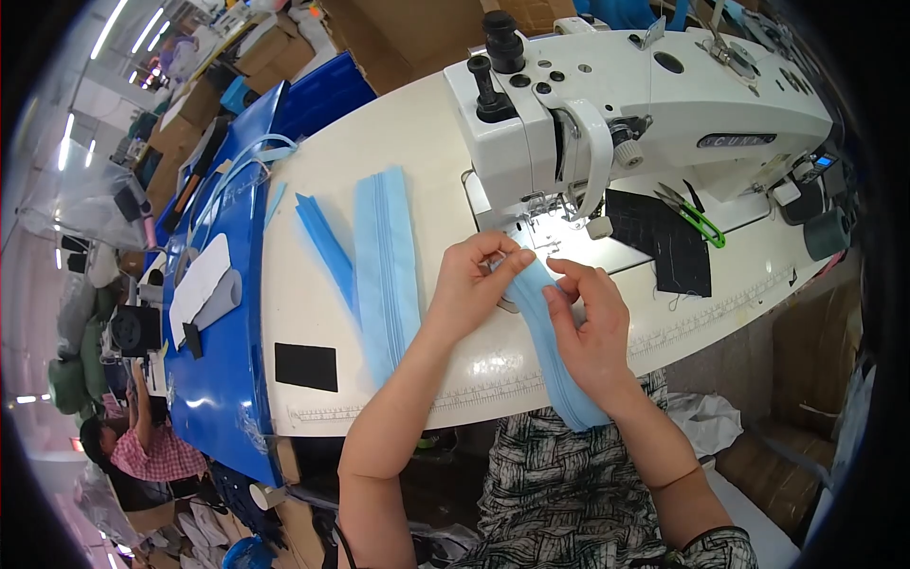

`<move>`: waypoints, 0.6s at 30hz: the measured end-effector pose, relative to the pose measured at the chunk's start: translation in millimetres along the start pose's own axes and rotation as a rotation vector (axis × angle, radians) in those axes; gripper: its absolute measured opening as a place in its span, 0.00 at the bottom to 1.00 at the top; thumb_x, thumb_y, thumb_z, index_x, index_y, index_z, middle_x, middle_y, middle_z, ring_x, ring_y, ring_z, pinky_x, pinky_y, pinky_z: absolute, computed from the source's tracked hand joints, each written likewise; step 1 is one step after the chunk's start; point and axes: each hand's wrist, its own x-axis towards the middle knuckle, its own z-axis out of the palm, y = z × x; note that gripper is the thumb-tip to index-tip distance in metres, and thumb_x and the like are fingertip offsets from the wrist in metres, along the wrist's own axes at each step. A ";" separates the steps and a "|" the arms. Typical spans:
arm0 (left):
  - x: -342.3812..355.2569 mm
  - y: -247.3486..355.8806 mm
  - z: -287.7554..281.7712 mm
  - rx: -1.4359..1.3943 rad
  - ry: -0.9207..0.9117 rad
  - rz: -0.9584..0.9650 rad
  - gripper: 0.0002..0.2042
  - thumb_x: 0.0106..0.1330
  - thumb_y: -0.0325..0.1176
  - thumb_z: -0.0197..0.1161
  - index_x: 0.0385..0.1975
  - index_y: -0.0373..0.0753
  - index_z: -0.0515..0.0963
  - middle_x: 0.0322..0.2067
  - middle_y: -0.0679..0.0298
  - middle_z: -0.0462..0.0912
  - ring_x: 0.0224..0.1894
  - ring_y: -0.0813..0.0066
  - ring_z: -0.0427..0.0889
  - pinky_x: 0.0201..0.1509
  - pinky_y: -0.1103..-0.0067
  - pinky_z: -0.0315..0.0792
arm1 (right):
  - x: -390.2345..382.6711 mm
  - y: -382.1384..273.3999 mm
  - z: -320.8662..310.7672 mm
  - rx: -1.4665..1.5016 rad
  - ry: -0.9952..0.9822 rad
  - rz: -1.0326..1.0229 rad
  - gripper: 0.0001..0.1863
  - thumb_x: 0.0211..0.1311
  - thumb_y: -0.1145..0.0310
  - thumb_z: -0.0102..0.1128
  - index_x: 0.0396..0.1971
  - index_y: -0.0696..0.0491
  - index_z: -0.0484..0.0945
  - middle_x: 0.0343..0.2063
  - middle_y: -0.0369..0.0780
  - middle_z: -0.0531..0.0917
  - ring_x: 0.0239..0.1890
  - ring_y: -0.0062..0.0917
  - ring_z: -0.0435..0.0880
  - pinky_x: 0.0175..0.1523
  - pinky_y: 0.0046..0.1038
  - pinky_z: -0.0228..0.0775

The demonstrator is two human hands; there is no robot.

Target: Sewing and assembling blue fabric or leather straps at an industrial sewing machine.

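Both hands hold a light blue zipper strip (548, 346) just in front of the sewing machine's lit needle area. My left hand (477, 284) pinches its far end between thumb and finger. My right hand (592, 327) has its thumb and fingers closed on the strip's right edge, a little nearer to me. From there the strip hangs down over the table's front edge toward my lap. Left of my left forearm, a wider light blue zipper piece (387, 256) lies flat, with a folded darker blue strip (327, 251) beside it.
The white sewing machine (645, 95) stands at the back right. Green-handled snips (700, 220) rest on black fabric (664, 248) beneath its arm. A black rectangle (306, 367) lies at the table's left. Beyond it is a blue surface (220, 379); another person (152, 441) sits far left.
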 end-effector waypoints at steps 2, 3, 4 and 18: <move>0.4 -2.4 1.7 0.008 0.021 0.050 0.08 0.64 0.32 0.66 0.28 0.34 0.80 0.23 0.68 0.77 0.27 0.83 0.73 0.28 0.82 0.66 | 1.2 -4.4 -3.1 -0.048 -0.027 -0.025 0.10 0.60 0.73 0.60 0.43 0.52 0.78 0.24 0.36 0.77 0.28 0.27 0.74 0.35 0.31 0.65; 1.0 -2.8 2.2 0.193 0.062 0.147 0.07 0.62 0.31 0.67 0.28 0.34 0.80 0.25 0.66 0.77 0.28 0.77 0.74 0.29 0.79 0.67 | 2.0 -5.9 -4.0 -0.095 -0.054 -0.050 0.10 0.60 0.73 0.60 0.42 0.52 0.78 0.24 0.36 0.77 0.27 0.28 0.73 0.36 0.32 0.64; 1.6 -3.4 2.8 0.379 0.103 0.244 0.06 0.60 0.30 0.68 0.27 0.35 0.80 0.27 0.64 0.77 0.29 0.72 0.75 0.30 0.76 0.67 | 2.3 -4.0 -2.5 -0.095 -0.054 -0.049 0.10 0.60 0.73 0.60 0.42 0.52 0.78 0.24 0.36 0.77 0.27 0.28 0.73 0.36 0.32 0.64; 11.9 -15.7 3.0 0.389 0.250 0.276 0.05 0.54 0.27 0.70 0.29 0.36 0.82 0.28 0.61 0.77 0.26 0.67 0.73 0.29 0.74 0.66 | 9.9 3.2 19.7 -0.487 -0.025 -0.311 0.11 0.54 0.71 0.63 0.38 0.54 0.79 0.28 0.35 0.74 0.34 0.27 0.72 0.40 0.30 0.63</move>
